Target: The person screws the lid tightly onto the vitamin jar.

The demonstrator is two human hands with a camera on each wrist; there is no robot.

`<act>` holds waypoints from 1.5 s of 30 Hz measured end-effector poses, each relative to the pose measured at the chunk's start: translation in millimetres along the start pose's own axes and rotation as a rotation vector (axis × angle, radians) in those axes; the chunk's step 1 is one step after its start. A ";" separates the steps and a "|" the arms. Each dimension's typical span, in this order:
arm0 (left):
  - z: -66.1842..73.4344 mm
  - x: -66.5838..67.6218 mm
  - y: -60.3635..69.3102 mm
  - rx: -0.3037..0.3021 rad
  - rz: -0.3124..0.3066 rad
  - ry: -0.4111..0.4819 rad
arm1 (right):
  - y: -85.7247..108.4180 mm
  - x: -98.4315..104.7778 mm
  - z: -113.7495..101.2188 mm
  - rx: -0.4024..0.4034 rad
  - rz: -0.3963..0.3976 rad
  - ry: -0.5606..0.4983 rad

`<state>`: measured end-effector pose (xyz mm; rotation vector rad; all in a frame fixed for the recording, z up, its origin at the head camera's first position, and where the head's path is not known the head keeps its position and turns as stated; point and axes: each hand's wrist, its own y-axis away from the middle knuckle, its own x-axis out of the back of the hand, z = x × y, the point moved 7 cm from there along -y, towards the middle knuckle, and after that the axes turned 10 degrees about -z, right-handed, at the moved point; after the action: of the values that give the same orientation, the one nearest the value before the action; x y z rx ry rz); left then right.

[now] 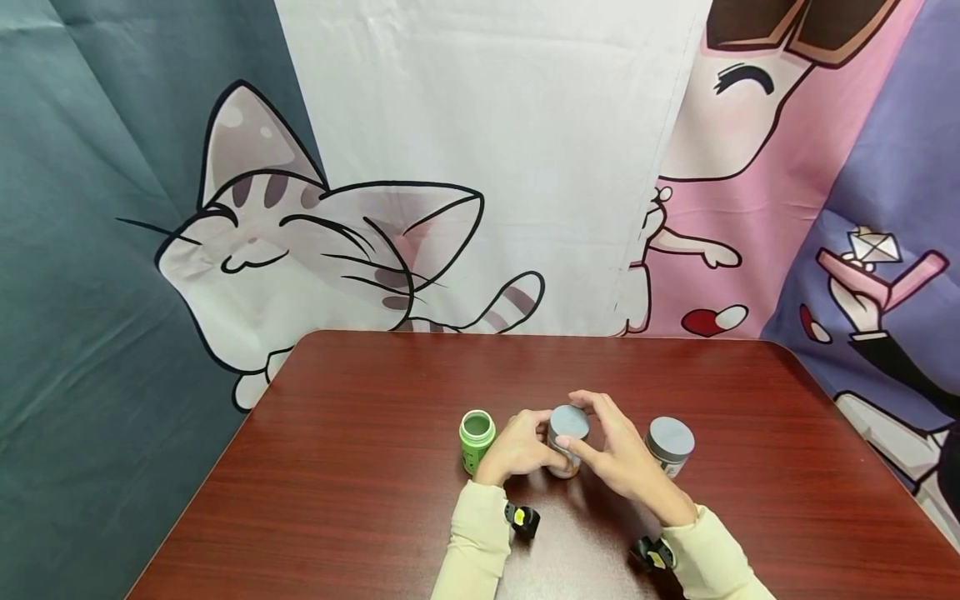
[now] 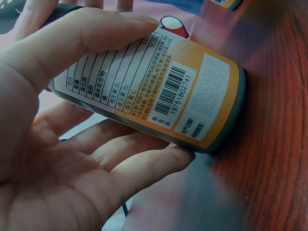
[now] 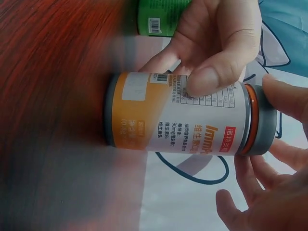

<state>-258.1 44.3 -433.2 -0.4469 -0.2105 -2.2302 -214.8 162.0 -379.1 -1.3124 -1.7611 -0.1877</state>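
Note:
A white-and-orange bottle [image 1: 564, 467] [image 2: 168, 91] [image 3: 163, 113] with a grey lid [image 1: 569, 422] [image 3: 265, 120] stands upright on the table. My left hand [image 1: 520, 447] [image 2: 82, 134] grips its body, thumb across the printed label and fingers round the opposite side. At the top, my right hand [image 1: 624, 457] [image 3: 284, 159] holds the grey lid between thumb and fingers; an orange ring shows beneath the lid in the right wrist view. Just left of my left hand is a green bottle [image 1: 476, 442] [image 3: 161, 17], its mouth uncovered.
Another grey-lidded bottle [image 1: 671, 442] stands to the right, beside my right forearm. The dark red wooden table [image 1: 337, 467] has its far edge against a hanging cloth [image 1: 495, 125] printed with cartoon figures.

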 end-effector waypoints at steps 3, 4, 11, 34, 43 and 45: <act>-0.1 -0.8 0.0 0.002 -0.009 0.017 | 1.1 -0.6 2.7 -0.048 -0.017 -0.035; -0.2 -0.9 0.0 0.002 -0.011 0.021 | 1.4 -0.8 3.6 -0.061 -0.024 -0.046; -0.9 -0.8 0.0 0.009 -0.006 0.016 | 0.6 0.7 -3.0 -0.047 -0.076 -0.091; 0.0 -0.7 0.4 0.028 0.001 0.006 | -1.8 6.8 -17.1 -0.009 -0.077 -0.160; -0.1 -0.2 0.5 0.027 0.005 0.008 | -1.0 2.7 2.7 -0.019 -0.013 -0.112; 0.2 -0.2 0.4 0.021 0.006 0.004 | -1.2 3.1 2.1 -0.010 -0.002 -0.085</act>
<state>-257.7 44.2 -433.1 -0.4312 -0.2297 -2.2210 -217.1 164.8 -377.6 -1.3435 -1.8343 -0.1439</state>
